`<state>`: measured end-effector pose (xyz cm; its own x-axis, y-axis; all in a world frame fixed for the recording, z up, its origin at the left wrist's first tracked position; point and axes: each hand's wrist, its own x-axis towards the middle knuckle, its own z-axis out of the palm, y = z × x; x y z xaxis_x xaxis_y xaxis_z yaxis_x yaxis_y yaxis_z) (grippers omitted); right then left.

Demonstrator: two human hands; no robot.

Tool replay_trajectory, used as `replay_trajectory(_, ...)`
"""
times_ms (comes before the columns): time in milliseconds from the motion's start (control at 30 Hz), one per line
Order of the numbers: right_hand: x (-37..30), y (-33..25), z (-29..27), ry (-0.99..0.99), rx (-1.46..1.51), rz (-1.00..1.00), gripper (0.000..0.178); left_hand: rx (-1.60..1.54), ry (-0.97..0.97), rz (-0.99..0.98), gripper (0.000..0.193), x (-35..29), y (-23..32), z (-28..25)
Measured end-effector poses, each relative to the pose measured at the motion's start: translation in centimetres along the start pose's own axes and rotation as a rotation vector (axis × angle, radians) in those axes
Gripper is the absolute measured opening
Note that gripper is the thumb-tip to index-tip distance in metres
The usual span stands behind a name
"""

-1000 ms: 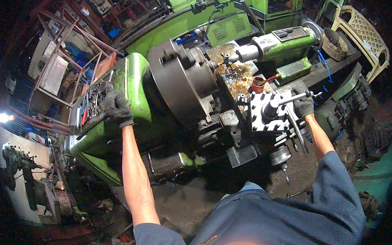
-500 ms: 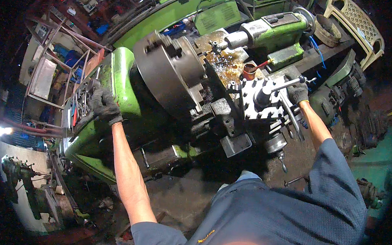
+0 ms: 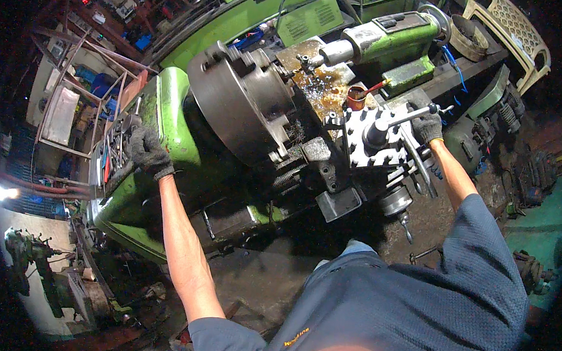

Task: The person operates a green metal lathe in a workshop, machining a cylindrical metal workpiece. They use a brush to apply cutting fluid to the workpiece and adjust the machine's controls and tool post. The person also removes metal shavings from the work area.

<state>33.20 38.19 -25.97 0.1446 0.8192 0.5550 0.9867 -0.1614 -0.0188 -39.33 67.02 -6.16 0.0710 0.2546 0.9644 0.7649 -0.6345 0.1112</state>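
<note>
My left hand, in a dark grey glove, rests at the left end of the green lathe headstock. Its fingers are bent, and what they close on is hidden. Just beyond them stands a metal lever with a round base. My right hand, gloved too, is at the right side of the square tool post, beneath the end of its clamping lever. That lever and the hand's own back hide its fingers. Between the hands sits the large steel chuck with stepped jaws.
Metal chips and oil cover the plate behind the tool post. A copper-coloured cup there holds a red-handled brush. The green tailstock is farther back. Loose tools lie beside my left hand. A beige plastic chair stands at far right.
The whole view has shifted slightly. Both hands keep their places, the left on the headstock end and the right by the tool post.
</note>
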Motion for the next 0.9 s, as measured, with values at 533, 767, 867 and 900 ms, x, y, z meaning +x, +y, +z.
replay_trajectory(533,1.7,-2.3,-3.2,0.002,0.222,0.196,0.024,0.072,-0.060,0.072,0.022,-1.0,-2.3,0.7)
replay_trajectory(767,1.1,-1.9,-2.7,-0.035,0.249,0.224,0.028,0.019,-0.077,0.064,0.027,0.0,-0.7,0.6)
replay_trajectory(867,1.4,-2.4,-2.5,-0.057,0.272,0.196,0.029,0.099,0.003,0.067,0.026,-0.2,-1.4,0.0)
replay_trajectory(900,1.3,-2.0,-2.7,-0.055,0.254,0.190,0.028,0.079,-0.006,0.027,0.026,0.2,-0.2,0.2)
